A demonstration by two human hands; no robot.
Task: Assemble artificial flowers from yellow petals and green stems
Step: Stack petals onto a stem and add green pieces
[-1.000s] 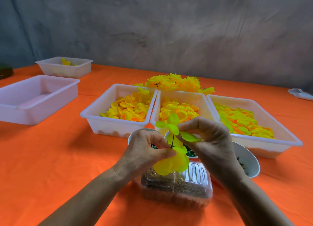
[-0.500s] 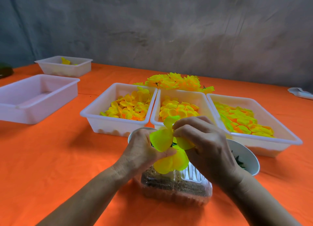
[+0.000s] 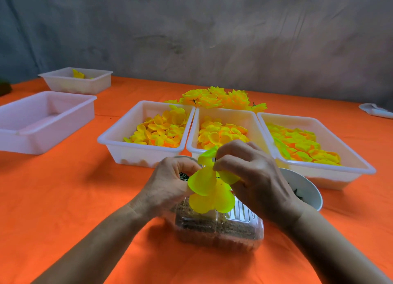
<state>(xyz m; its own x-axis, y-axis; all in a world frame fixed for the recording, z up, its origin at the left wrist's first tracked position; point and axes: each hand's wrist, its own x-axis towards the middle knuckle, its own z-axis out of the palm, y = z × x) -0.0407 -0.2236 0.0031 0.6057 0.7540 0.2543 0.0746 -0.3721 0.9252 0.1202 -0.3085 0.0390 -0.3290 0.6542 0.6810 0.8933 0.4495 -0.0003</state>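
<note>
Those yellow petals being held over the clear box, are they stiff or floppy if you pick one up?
Probably floppy: the yellow petals curl and cup where the left hand and right hand pinch them. Likely very light too, since they look thin and glow translucent. They keep a cupped shape, so they may spring back rather than crease.

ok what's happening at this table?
A person is building an artificial flower. Both hands, left and right, pinch a half-built flower of yellow petals over a clear box. Three white tubs of loose petals sit behind, with finished flowers piled beyond them.
</note>
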